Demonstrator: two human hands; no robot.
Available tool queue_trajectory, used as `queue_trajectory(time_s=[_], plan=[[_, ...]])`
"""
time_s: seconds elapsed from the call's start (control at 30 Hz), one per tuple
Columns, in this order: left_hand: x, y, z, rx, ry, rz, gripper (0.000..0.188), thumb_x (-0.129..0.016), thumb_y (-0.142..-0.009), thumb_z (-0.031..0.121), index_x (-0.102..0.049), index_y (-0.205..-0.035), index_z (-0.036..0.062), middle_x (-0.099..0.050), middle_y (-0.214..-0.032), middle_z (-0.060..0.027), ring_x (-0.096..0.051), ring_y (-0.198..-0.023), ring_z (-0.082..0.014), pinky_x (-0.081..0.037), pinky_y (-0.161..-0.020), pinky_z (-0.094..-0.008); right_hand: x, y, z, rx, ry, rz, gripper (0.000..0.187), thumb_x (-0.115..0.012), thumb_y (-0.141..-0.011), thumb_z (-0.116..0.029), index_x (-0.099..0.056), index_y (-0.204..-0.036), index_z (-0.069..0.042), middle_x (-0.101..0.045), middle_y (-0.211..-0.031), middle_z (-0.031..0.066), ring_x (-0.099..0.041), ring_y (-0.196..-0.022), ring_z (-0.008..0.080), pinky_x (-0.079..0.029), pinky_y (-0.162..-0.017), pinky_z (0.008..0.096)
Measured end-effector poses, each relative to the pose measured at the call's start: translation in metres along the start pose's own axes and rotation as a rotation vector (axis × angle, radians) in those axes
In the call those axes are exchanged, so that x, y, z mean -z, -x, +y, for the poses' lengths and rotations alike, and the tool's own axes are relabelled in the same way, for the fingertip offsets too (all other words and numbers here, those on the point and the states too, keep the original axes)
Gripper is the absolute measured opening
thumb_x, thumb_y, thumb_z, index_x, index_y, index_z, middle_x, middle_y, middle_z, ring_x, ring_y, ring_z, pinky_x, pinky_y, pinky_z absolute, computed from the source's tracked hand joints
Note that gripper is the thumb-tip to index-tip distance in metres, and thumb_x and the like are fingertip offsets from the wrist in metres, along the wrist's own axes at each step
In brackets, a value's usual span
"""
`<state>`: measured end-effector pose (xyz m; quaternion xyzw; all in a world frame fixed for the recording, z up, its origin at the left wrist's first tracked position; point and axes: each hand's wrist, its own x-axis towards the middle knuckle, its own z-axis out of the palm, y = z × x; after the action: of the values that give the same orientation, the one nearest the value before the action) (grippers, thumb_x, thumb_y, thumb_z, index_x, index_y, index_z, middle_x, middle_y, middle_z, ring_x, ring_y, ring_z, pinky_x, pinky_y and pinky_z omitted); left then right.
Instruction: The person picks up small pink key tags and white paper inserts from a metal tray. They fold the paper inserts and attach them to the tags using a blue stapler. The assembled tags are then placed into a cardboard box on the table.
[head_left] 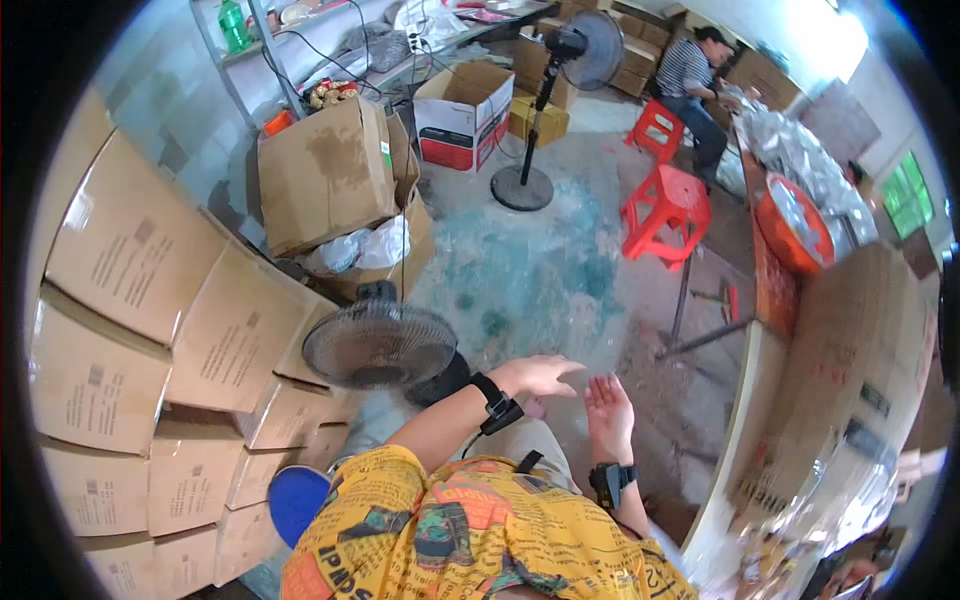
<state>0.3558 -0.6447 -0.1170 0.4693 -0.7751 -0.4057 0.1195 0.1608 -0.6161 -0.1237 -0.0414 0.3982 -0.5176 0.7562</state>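
My left hand (540, 376) reaches forward over the floor, its fingers stretched out and nothing in it. Close beside it, my right hand (609, 405) is raised with the palm showing and the fingers extended, also holding nothing. The two hands are a small gap apart. A black band with a small device (497, 404) is strapped round my left wrist, and another black device (610, 484) sits on my right wrist. Nearest to my left hand is a black fan (380, 345) with a round wire cage, standing low on the left.
Stacked cardboard cartons (130, 260) wall the left side. Red plastic stools (670, 212) and a standing fan (522, 186) are ahead. A person (690, 75) sits at a long table at the far right. A large carton (840, 380) stands close on the right; a blue round seat (298, 503) is lower left.
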Motion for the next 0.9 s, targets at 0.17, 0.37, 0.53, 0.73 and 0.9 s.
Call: queue_trajectory(time_s=[0.17, 0.37, 0.53, 0.73, 0.9], plan=[[0.061, -0.075, -0.068, 0.231, 0.084, 0.111, 0.054, -0.057, -0.081, 0.039, -0.05, -0.121, 0.0033, -0.051, -0.118, -0.0211, -0.047, -0.111, -0.0352, -0.037, -0.094, -0.0392, -0.047, -0.084, -0.093, 0.111, 0.16, -0.053, 0.032, -0.05, -0.086, -0.012, -0.046, -0.116, -0.002, -0.058, -0.103, 0.0094, -0.055, -0.099, 0.0217, -0.044, -0.082, 0.0355], [0.102, -0.126, -0.168, 0.322, 0.352, 0.182, 0.058, -0.057, -0.081, 0.041, -0.048, -0.122, 0.0002, -0.051, -0.122, -0.0202, -0.049, -0.113, -0.0315, -0.039, -0.092, -0.0372, -0.075, -0.216, -0.154, -0.107, 0.411, -0.12, 0.019, -0.048, -0.086, -0.008, -0.054, -0.103, -0.001, -0.061, -0.093, 0.0117, -0.061, -0.085, 0.0228, -0.05, -0.069, 0.0337], [0.183, -0.144, -0.222, 0.642, 0.25, 0.17, 0.058, -0.058, -0.08, 0.04, -0.049, -0.121, 0.0004, -0.055, -0.117, -0.0197, -0.053, -0.108, -0.0296, -0.042, -0.09, -0.0358, -0.155, -0.327, -0.202, -0.448, 0.929, -0.424, 0.018, -0.052, -0.087, -0.012, -0.056, -0.1, 0.001, -0.064, -0.085, 0.0104, -0.062, -0.079, 0.0185, -0.05, -0.068, 0.0286], [0.284, -0.249, -0.296, 0.877, 0.197, 0.249, 0.054, -0.058, -0.08, 0.039, -0.053, -0.117, 0.0007, -0.058, -0.112, -0.019, -0.056, -0.101, -0.0287, -0.044, -0.085, -0.0353, -0.227, -0.471, -0.272, -0.359, 0.991, -0.463, 0.016, -0.052, -0.087, -0.013, -0.057, -0.097, 0.0, -0.063, -0.086, 0.0092, -0.063, -0.079, 0.0181, -0.05, -0.066, 0.0283], [0.355, -0.372, -0.334, 0.73, 0.209, 0.248, 0.053, -0.058, -0.079, 0.038, -0.054, -0.117, 0.0024, -0.059, -0.109, -0.0178, -0.057, -0.099, -0.0298, -0.044, -0.085, -0.0359, -0.281, -0.562, -0.327, -0.115, 0.756, -0.386, 0.017, -0.051, -0.088, -0.013, -0.057, -0.098, 0.0, -0.063, -0.085, 0.0108, -0.062, -0.079, 0.0189, -0.049, -0.064, 0.0289]])
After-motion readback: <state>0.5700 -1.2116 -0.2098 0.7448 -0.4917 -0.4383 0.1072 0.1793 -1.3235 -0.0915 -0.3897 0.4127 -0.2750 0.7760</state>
